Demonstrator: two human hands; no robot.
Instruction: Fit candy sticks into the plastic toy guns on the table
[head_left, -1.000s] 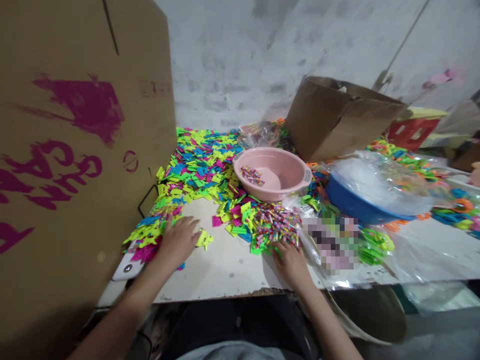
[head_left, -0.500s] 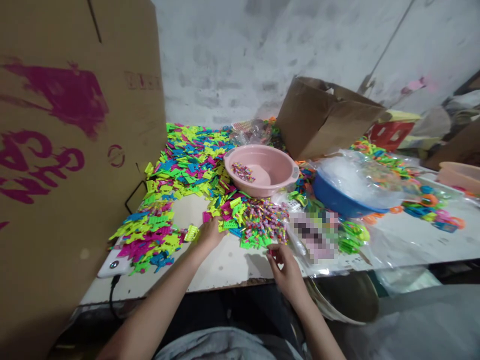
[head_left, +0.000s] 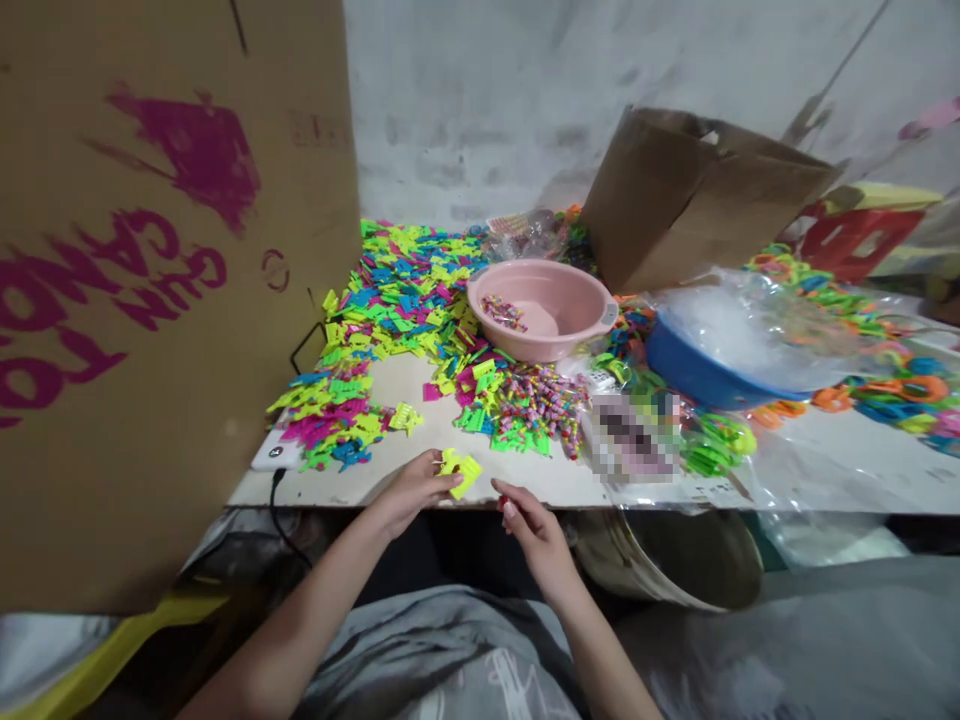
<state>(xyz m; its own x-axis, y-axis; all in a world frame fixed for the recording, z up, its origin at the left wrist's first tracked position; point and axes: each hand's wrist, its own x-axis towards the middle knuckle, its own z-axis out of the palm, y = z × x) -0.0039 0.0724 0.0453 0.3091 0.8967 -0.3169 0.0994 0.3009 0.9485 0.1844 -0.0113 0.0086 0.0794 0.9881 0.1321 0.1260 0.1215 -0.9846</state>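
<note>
Piece of yellow plastic [head_left: 468, 476] looks light, stiff, best held by edges; left hand [head_left: 409, 492] pinches its left side, right hand [head_left: 534, 524] a small red piece [head_left: 503, 502].

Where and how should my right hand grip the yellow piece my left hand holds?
Probably by the free end of the yellow piece, coming from the right: it juts from your left hand toward your right hand, while the left grip partly covers its other end. Your right hand pinches a small red thing.
</note>
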